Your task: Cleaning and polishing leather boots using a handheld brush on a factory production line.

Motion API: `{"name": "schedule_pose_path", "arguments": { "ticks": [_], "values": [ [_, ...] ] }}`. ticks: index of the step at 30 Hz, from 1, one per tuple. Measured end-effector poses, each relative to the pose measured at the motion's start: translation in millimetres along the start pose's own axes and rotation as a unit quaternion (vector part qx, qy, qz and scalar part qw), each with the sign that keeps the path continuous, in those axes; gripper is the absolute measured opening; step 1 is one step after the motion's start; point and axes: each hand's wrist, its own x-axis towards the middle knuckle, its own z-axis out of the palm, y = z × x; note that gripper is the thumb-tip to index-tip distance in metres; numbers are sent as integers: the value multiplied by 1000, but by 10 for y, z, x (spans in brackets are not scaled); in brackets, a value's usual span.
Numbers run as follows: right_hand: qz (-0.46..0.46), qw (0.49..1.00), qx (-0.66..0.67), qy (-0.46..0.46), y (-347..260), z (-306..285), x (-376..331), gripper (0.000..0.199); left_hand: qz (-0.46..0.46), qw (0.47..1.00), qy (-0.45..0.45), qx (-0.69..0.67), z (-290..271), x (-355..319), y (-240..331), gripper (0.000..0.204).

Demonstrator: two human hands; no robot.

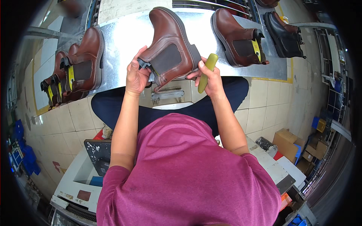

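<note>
My left hand (136, 75) has its fingers closed on the collar of the brown boot (169, 47), raised just above the metal counter (124, 41). Right hand (211, 77) fingers wrap the green stick (207, 71) and brace the heel. Best I keep the collar steady and work gently.

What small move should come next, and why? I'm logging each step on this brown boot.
Probably bring the yellow-green stick tool in the right hand to the brown leather elastic-sided boot: the left hand already grips the boot's opening, and the tool lies beside its heel, apparently idle.
</note>
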Motion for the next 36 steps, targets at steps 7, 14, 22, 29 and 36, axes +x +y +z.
{"name": "schedule_pose_path", "arguments": {
  "ticks": [7, 14, 22, 29, 36],
  "values": [
    [36, 999, 4, 1, -129, 38, -74, 61, 92, 940, 25, 327, 253, -118, 405, 67],
    [114, 992, -18, -45, 227, 350, -352, 56, 176, 935, -60, 303, 313, 116, 480, 112],
    [130, 981, -128, -70, 93, 391, -408, 40, 126, 942, -248, 188, 327, 413, 447, 106],
    [-76, 996, -18, 43, -284, 184, 260, 46, 80, 896, -246, 361, 670, 494, 339, 106],
    [-111, 971, 210, -23, -510, 360, 1190, 36, 85, 882, -227, 403, 748, 555, 280, 106]
  ]
}}
